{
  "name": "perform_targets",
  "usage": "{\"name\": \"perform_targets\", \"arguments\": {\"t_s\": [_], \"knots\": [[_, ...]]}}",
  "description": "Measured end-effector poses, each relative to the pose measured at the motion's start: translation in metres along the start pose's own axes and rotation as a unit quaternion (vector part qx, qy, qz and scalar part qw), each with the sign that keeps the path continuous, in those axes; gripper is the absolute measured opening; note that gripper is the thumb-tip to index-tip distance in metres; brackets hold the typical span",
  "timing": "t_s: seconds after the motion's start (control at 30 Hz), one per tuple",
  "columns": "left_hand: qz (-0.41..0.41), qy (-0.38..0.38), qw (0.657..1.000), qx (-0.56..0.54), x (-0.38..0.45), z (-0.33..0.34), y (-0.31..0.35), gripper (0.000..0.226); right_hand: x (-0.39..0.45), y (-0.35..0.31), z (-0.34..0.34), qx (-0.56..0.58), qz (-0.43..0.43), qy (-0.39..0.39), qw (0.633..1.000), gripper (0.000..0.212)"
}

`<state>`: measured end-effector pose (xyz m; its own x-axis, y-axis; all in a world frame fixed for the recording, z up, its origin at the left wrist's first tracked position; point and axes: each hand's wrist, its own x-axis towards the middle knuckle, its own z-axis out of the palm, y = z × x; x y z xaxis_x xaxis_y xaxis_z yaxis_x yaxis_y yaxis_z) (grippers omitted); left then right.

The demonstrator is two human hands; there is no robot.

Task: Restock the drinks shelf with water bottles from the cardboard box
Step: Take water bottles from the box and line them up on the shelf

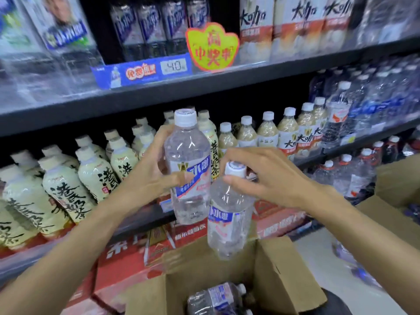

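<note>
Now two water bottles (188, 164) (229, 214), one per hand, over cardboard box (284, 280)

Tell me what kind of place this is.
Most likely a shop's drinks aisle. Dark shelves carry rows of bottled tea, a price tag and a yellow promo sign hang on the shelf edge, and an open cardboard box of water bottles sits below.

Left hand (150, 171) grips upright water bottle (188, 169) at mid-body. Right hand (256, 176) pinches second water bottle (229, 214) by its cap above open cardboard box (272, 280). Milk-tea bottles (68, 189) on shelf (159, 96) behind.
</note>
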<state>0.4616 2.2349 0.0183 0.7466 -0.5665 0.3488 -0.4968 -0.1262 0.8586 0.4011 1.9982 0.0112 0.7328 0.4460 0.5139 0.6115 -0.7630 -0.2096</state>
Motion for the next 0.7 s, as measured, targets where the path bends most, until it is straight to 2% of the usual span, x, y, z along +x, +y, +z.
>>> {"name": "perform_targets", "arguments": {"t_s": [0.1, 0.27, 0.37, 0.43, 0.5, 0.57, 0.7], "knots": [[0.03, 0.019, 0.999, -0.002, 0.016, -0.013, 0.026, 0.067, 0.023, 0.001, -0.028, 0.029, -0.012, 0.038, 0.999, 0.023], [0.084, 0.071, 0.994, 0.005, 0.043, -0.032, 0.069, 0.058, 0.059, 0.001, -0.078, 0.006, -0.031, 0.073, 0.997, 0.007], [0.13, 0.099, 0.986, 0.029, 0.058, -0.043, 0.099, 0.051, 0.077, 0.0, -0.115, 0.026, -0.041, 0.034, 0.998, 0.015], [0.167, 0.119, 0.977, 0.056, 0.069, -0.049, 0.12, 0.058, 0.091, 0.001, -0.138, 0.026, -0.064, 0.035, 0.997, 0.021], [0.202, 0.136, 0.967, 0.075, 0.081, -0.06, 0.138, 0.065, 0.106, 0.007, -0.158, 0.016, -0.097, 0.067, 0.993, 0.022], [0.225, 0.153, 0.959, 0.083, 0.092, -0.07, 0.155, 0.059, 0.121, 0.012, -0.178, 0.001, -0.116, 0.103, 0.988, 0.024], [0.257, 0.164, 0.946, 0.108, 0.114, -0.086, 0.185, 0.063, 0.142, 0.013, -0.217, -0.029, -0.118, 0.168, 0.978, 0.027]]}}
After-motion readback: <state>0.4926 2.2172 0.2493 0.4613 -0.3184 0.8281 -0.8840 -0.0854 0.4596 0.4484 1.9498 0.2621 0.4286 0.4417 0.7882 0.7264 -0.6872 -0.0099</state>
